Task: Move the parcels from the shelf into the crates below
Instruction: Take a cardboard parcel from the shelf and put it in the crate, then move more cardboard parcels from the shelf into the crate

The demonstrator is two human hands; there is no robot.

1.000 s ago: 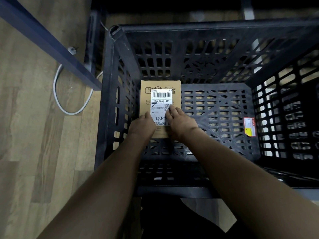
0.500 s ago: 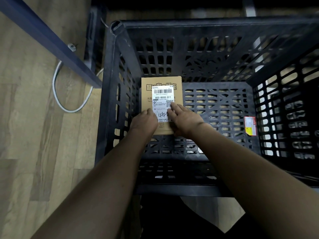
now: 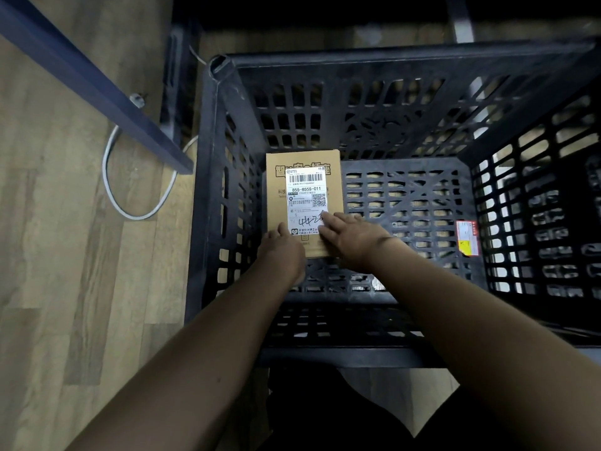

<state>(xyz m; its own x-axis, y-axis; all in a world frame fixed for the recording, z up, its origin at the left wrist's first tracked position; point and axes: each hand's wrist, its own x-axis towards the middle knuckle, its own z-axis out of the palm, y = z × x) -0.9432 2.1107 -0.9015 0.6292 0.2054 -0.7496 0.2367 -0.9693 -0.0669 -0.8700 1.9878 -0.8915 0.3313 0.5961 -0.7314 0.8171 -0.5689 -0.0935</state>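
Wood-plank floor [image 3: 65,255] under black crate [image 3: 357,60]; both hands, left [image 3: 283,252] and right [image 3: 353,236], lie flat-fingered on parcel [image 3: 276,190].

You are looking at a matt brown cardboard parcel [image 3: 304,203] bearing a smooth white paper label [image 3: 305,203], lying in a black lattice plastic crate [image 3: 383,65] on wood-grain flooring [image 3: 65,255]

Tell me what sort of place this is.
Probably a parcel sorting or storage room. A cardboard parcel with a barcoded shipping label lies in a black lattice plastic crate, beside a dark metal shelf frame on wood-look flooring.
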